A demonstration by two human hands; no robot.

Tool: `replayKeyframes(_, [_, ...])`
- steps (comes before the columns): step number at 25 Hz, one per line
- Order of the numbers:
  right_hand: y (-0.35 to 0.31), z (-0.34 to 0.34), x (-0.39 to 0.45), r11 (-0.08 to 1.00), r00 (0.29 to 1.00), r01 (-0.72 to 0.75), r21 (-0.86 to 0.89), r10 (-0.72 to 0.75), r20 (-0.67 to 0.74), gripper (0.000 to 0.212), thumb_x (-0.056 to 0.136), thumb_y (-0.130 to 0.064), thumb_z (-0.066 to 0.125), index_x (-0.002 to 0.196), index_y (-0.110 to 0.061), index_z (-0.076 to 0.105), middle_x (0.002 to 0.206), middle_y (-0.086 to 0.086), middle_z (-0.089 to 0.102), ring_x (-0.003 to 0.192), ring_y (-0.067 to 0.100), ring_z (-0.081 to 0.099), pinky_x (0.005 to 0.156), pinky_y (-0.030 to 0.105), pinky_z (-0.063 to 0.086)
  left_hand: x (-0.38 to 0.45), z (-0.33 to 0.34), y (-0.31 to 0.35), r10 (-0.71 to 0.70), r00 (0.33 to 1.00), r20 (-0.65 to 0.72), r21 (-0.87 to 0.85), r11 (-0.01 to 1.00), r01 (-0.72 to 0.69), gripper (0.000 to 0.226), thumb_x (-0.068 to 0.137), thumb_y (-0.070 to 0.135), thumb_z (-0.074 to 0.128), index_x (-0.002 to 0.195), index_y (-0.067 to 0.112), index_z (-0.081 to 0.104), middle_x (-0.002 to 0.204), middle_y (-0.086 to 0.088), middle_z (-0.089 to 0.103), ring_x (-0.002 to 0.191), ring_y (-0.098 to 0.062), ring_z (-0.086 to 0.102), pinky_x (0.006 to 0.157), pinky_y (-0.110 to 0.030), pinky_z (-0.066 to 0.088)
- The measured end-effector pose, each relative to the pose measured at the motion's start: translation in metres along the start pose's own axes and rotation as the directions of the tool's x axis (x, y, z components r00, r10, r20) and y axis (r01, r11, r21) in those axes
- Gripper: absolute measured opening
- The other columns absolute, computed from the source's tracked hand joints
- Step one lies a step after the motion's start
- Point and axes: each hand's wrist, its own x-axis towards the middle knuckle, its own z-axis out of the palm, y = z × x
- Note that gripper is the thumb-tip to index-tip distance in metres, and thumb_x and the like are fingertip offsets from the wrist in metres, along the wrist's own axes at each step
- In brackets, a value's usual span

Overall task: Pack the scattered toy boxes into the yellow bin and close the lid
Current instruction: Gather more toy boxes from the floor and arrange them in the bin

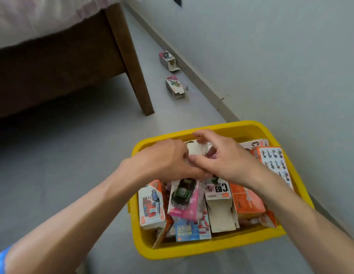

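Note:
The yellow bin point(192, 251) stands on the grey floor, packed with several toy boxes, among them a pink one point(185, 198) and an orange one point(246, 200). Both hands are over the bin's far half. My left hand point(166, 159) and my right hand point(223, 157) hold a pale box point(196, 149) between them, fingers curled around it. Two more toy boxes lie on the floor beyond: one point(175, 87) near the bed leg and one point(168, 60) farther along the wall. No lid is in view.
A wooden bed frame with its leg point(136, 76) stands at the left, a pale cover hanging over it. A white wall with a skirting board point(202, 80) runs diagonally on the right, close behind the bin.

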Motion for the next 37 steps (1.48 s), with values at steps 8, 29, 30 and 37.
replayKeyframes(8, [0.016, 0.027, 0.008, 0.957, 0.959, 0.223, -0.188, -0.181, 0.218, 0.037, 0.083, -0.048, 0.072, 0.117, -0.035, 0.064, 0.086, -0.029, 0.052, 0.081, -0.008, 0.050, 0.067, 0.019, 0.036, -0.004, 0.020, -0.027, 0.042, 0.912, 0.408, -0.145, 0.989, 0.020, 0.057, 0.078, 0.072, 0.063, 0.085, 0.016, 0.075, 0.072, 0.005, 0.076, 0.058, -0.008, 0.071, 0.062, -0.028, 0.054])
replayKeyframes(29, [-0.015, 0.021, -0.027, 0.518, 0.809, 0.581, -0.628, -0.451, 0.376, 0.077, 0.076, -0.037, 0.076, 0.143, -0.032, 0.038, 0.138, 0.004, 0.039, 0.122, 0.024, 0.036, 0.104, 0.045, 0.035, 0.088, 0.009, -0.025, 0.460, 0.878, -0.132, 0.242, 0.874, -0.422, 0.042, 0.095, 0.039, 0.056, 0.137, 0.040, 0.051, 0.151, 0.000, 0.039, 0.132, -0.023, 0.039, 0.101, -0.046, 0.041])
replayKeyframes(30, [-0.012, 0.010, -0.029, 0.592, 0.814, 0.574, -0.566, -0.492, 0.310, 0.067, 0.076, -0.039, 0.076, 0.136, -0.029, 0.046, 0.130, 0.000, 0.044, 0.115, 0.022, 0.041, 0.099, 0.041, 0.039, 0.093, 0.012, -0.022, 0.441, 0.895, -0.076, 0.273, 0.872, -0.406, 0.047, 0.096, 0.047, 0.052, 0.143, 0.043, 0.044, 0.158, -0.002, 0.029, 0.140, -0.026, 0.030, 0.107, -0.050, 0.036])
replayKeyframes(37, [0.045, -0.091, -0.043, 0.938, 0.941, 0.210, 0.277, -0.117, -0.316, 0.061, 0.069, -0.034, 0.088, 0.117, -0.031, 0.051, 0.109, -0.015, 0.066, 0.097, 0.007, 0.069, 0.076, 0.023, 0.057, 0.112, 0.037, 0.029, 0.373, 0.922, -0.108, 0.118, 0.925, -0.361, 0.045, 0.098, 0.057, 0.035, 0.137, 0.043, 0.051, 0.164, -0.005, 0.014, 0.151, -0.030, 0.009, 0.115, -0.066, 0.005])
